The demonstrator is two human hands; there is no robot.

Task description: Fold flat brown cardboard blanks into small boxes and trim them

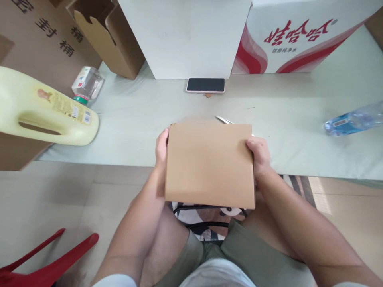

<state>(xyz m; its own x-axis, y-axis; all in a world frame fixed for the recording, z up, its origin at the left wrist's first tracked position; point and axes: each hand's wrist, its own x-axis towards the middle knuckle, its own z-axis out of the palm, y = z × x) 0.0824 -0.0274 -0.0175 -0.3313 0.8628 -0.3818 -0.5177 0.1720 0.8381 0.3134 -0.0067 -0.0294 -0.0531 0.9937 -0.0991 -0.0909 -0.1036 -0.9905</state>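
Note:
A flat brown cardboard box [209, 165] is held in front of me, above my lap and over the near edge of the pale table [299, 131]. My left hand [162, 149] grips its left edge with the thumb on top. My right hand [259, 153] clasps its right edge. Both hands are closed on the box. Just behind the box a metal tip of scissors [224, 119] pokes out on the table; the rest is hidden.
A phone [205, 85] lies face up at the table's back. A yellow jug [44, 113] and a clear bottle [87, 84] lie at the left, a blue water bottle [356, 119] at the right. Cardboard cartons [185, 36] line the back. A red stool [44, 263] sits lower left.

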